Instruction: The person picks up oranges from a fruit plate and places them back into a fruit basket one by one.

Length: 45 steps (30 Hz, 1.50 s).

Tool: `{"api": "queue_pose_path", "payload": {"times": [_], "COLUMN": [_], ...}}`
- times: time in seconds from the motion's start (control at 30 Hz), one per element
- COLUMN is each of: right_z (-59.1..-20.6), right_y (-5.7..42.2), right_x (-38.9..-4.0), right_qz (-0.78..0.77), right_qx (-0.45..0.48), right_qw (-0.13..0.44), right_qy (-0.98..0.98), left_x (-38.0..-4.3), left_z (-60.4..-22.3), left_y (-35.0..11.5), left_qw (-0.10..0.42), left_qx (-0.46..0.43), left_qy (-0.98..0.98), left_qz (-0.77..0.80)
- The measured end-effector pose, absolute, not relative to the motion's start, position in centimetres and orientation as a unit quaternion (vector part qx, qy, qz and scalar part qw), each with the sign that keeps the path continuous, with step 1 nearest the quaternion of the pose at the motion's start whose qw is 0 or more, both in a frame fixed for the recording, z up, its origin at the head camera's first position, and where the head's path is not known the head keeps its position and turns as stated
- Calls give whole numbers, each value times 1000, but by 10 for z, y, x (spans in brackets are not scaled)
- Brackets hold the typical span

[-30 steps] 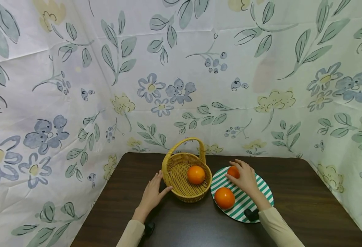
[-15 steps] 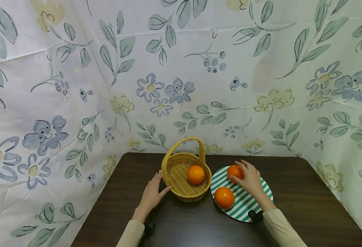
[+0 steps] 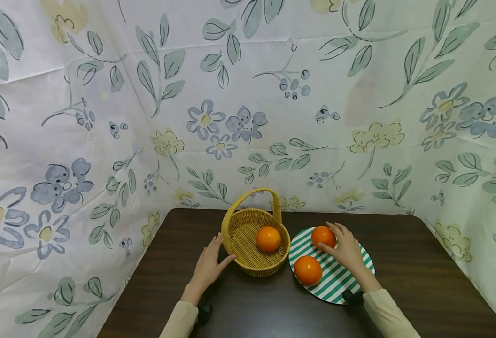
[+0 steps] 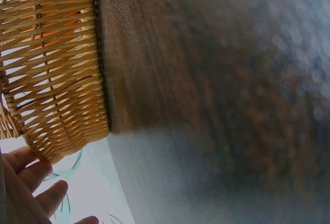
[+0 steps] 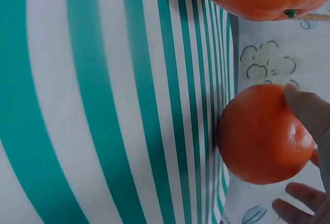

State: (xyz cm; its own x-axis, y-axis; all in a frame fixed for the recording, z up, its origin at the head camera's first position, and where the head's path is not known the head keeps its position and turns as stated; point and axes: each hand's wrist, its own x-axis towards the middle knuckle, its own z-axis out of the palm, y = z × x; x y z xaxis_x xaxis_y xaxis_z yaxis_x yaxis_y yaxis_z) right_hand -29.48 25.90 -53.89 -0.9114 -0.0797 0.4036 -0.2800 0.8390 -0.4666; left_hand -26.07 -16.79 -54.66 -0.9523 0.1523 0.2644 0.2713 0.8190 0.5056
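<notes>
On the green-and-white striped plate [image 3: 330, 293] sit two oranges. My right hand [image 3: 347, 249] is at the farther orange [image 3: 322, 237], spread around its right side. In the right wrist view the thumb [image 5: 307, 108] overlaps the edge of this orange [image 5: 263, 136], while two fingertips [image 5: 291, 208] stand apart from it. The nearer orange [image 3: 308, 271] rests at the plate's left side. My left hand [image 3: 207, 263] has its fingers spread along the left side of a yellow wicker basket [image 3: 241, 241]. In the left wrist view, fingertips [image 4: 38, 172] touch the weave. One orange [image 3: 268, 239] lies inside.
Basket and plate stand side by side on a dark wooden table [image 3: 417, 263]. The basket's tall arched handle [image 3: 252, 191] rises over its opening. A floral cloth [image 3: 273, 103] hangs behind the table's far edge and along its sides.
My right hand has shifted right and slightly toward me, uncovering more of the farther orange. My left hand and the basket stay where they were.
</notes>
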Motion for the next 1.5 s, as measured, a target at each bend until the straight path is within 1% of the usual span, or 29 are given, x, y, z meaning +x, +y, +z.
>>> {"api": "queue_pose_path", "payload": {"times": [0.77, 1.03, 1.5], "right_z": [-547, -546, -541], "right_y": [257, 256, 252], "right_x": [-300, -302, -300], "right_qz": [305, 320, 330], "right_qx": [92, 90, 97], "right_qw": [124, 127, 140], "right_qy": [-940, -934, -928], "left_x": [-260, -261, -262], "left_z": [-547, -547, -549], "left_y": [-168, -168, -168], "left_qw": [108, 101, 113], "left_qx": [-112, -106, -115], "left_qy": [-946, -948, -946], "left_qz": [-283, -284, -283]}}
